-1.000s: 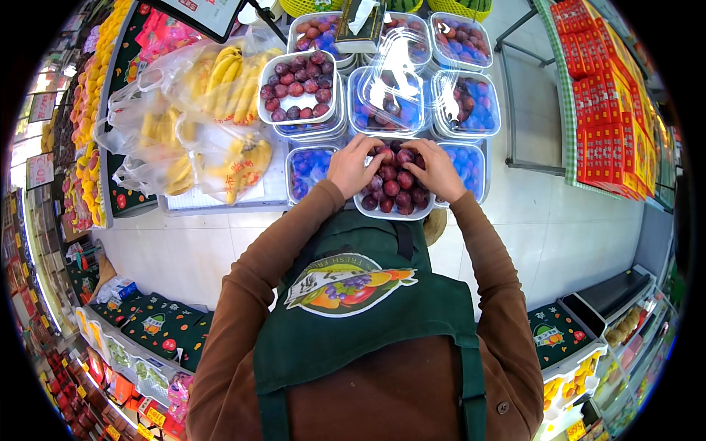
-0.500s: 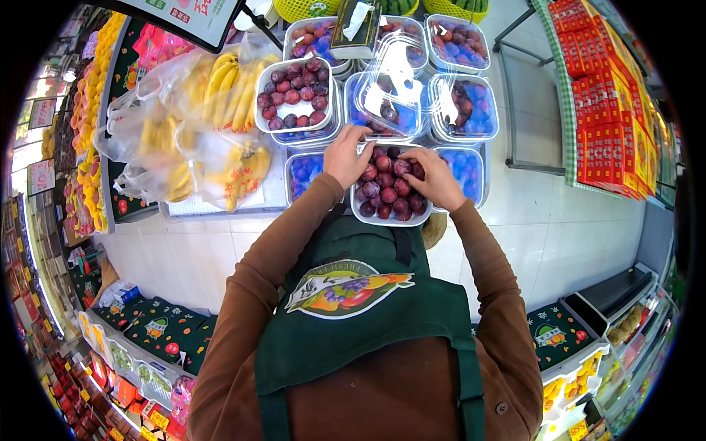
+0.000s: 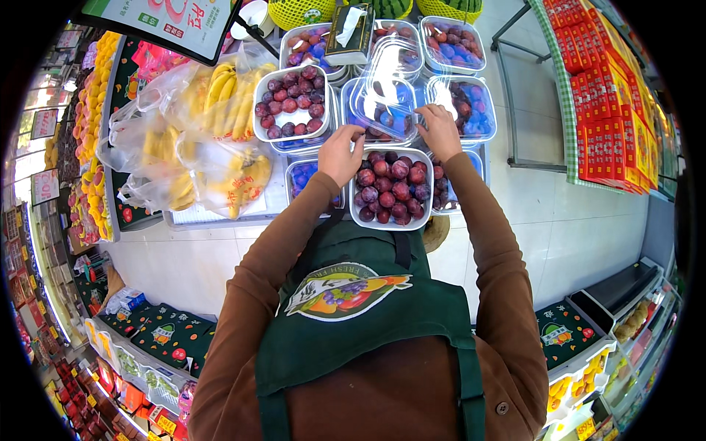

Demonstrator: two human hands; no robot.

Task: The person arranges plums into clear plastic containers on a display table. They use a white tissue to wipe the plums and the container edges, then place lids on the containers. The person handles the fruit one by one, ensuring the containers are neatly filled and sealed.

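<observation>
An uncovered clear tub of dark red plums (image 3: 392,189) sits at the table's near edge, in front of my body. Just beyond it, clear plastic lids (image 3: 381,92) lie stacked over another tub of plums. My left hand (image 3: 341,156) is bent at the lids' near left corner, fingertips at the rim. On the opposite side, my right hand (image 3: 440,132) has thumb and curled fingers at the right edge of the lids. How many lids lie between my fingers is hidden. A second open tub of plums (image 3: 292,103) rests on stacked tubs to the left.
Bagged bananas (image 3: 228,95) fill the table's left part. Lidded plum tubs (image 3: 462,109) stand at right and behind, with a tissue box (image 3: 351,35) on top of some. A sign board (image 3: 165,26) overhangs the far left. Red boxes (image 3: 607,140) are piled on a table at right.
My right hand has left the plums in the near tub and moved up to the right edge of the lids. My left hand has shifted slightly left.
</observation>
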